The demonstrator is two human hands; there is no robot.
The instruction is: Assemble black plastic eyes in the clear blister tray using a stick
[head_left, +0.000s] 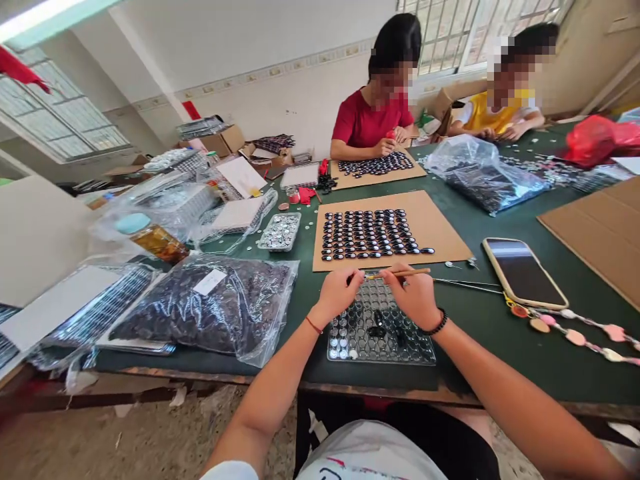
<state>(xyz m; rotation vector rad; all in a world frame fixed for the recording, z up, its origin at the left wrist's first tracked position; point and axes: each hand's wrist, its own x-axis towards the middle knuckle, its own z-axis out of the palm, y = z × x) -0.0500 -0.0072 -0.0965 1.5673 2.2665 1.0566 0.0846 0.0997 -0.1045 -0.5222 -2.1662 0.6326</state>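
Above a clear tray of round cups [367, 353], my left hand [340, 292] pinches a small dark piece, partly hidden by the fingers. Close beside it, my right hand [414, 297] has its fingers closed on a thin wooden stick [413, 272], whose tip points toward the left hand. Silvery discs fill some cups at the tray's left side, and several black oval pieces [377, 331] lie on the tray. Behind the hands, a cardboard sheet [440, 233] bears rows of glossy black ovals [367, 233].
A phone [525, 272] with a beaded strap and metal tweezers [467, 285] lie to the right. On the left are a bag of dark pieces [200, 313], a jar [155, 240] and a box of silvery discs [280, 232]. Two people sit across the table.
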